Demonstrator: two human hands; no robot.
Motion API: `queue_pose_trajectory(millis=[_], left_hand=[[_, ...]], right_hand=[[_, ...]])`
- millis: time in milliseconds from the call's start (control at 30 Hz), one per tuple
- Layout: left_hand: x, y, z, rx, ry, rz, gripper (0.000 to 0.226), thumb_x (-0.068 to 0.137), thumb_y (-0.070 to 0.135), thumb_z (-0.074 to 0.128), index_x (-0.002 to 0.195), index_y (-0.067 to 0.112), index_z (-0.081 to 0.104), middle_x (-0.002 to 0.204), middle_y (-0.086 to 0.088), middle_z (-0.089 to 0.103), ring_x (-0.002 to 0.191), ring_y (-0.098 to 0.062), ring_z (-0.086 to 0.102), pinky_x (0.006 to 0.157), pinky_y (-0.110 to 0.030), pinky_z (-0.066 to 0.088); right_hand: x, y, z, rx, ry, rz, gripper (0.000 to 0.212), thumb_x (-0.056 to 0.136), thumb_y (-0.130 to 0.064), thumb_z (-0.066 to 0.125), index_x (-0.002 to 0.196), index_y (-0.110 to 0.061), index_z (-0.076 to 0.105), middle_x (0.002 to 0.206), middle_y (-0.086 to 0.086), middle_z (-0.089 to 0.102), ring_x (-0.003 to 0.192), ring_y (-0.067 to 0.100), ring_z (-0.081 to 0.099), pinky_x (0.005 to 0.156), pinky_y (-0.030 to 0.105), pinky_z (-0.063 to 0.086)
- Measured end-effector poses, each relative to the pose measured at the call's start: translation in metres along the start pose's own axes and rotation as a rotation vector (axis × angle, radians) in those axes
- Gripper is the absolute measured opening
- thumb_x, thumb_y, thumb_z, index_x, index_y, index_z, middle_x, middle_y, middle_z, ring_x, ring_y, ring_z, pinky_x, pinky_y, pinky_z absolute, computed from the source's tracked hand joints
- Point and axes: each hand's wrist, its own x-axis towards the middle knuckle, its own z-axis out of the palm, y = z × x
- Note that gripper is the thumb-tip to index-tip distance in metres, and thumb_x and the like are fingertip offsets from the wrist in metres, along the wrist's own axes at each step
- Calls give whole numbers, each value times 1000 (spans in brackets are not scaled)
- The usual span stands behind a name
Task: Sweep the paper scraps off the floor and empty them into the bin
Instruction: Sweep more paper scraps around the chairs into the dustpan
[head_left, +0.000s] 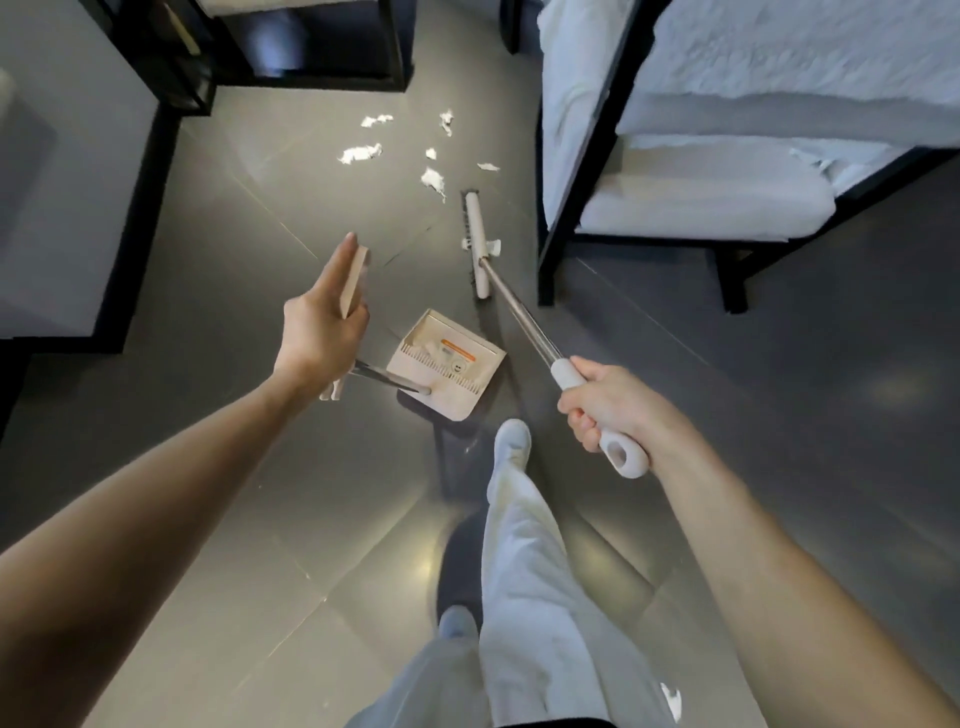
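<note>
The broom (479, 244) is grasped at its white handle end by the right hand (608, 410), with the fingers clenched round it. Its head lies on the floor (208, 234), just short of the nearest of the paper scraps (434, 182). The dustpan (447, 364) sits low, just ahead of the forward shoe (511, 441) and well apart from the scraps. Its beige handle is held by the left hand (319, 327), with the thumb set on one side and the fingers laid long against the other, a light pinch rather than a fist.

For a clean sweep, the broom head is best carried past the farthest scraps, near the black-framed shelf (311, 73). From there it is drawn back in short, low strokes, so that the light paper is gathered into one heap and not flicked under the chair (701, 208). The pan's lip is then to be pressed flat close to that heap before anything is pushed in.

The bin is nowhere in view. Something white lies inside the pan beside an orange label — whether it is paper cannot be told. Nor can it be told whether the pan touches the floor or hangs just above its shadow. The fingers behind the dustpan handle are hidden, and the bristles are barely seen.
</note>
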Motion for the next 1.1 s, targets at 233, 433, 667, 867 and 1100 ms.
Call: queue_pose_trajectory(millis=[233, 433, 667, 867, 1100], left_hand=[[137, 19, 17, -17, 32, -36, 71, 89, 2, 52, 147, 39, 33, 132, 26, 41, 112, 17, 41, 83, 9, 27], [223, 16, 26, 65, 22, -102, 71, 91, 7, 50, 147, 45, 29, 135, 8, 54, 108, -12, 58, 82, 1, 32], [325, 11, 23, 124, 3, -83, 67, 93, 9, 48, 151, 35, 26, 146, 9, 46, 120, -19, 53, 87, -5, 29], [375, 10, 6, 62, -122, -39, 69, 95, 6, 47, 153, 32, 20, 152, 10, 36, 134, -18, 42, 106, -18, 28], [415, -11, -30, 48, -134, -15, 69, 96, 8, 47, 151, 38, 20, 148, 8, 41, 120, -7, 47, 95, -13, 32]], right_hand=[[132, -131, -29, -64, 1, -11, 51, 86, 4, 44, 133, -16, 50, 51, 0, 42, 37, 8, 34, 34, 17, 30], [211, -196, -46, -440, 48, -53, 35, 81, -1, 42, 110, -18, 52, 60, 8, 48, 40, 15, 41, 43, 25, 38], [239, -210, -38, -579, -61, 126, 65, 85, -7, 45, 143, -34, 33, 58, 9, 54, 42, 16, 47, 50, 28, 45], [202, -238, -14, -220, -181, 283, 73, 88, 5, 43, 148, -35, 31, 50, 0, 40, 40, 9, 33, 34, 19, 30], [185, -297, -23, -97, -174, 224, 69, 88, 6, 46, 138, -41, 42, 51, 0, 41, 38, 7, 32, 31, 16, 27]])
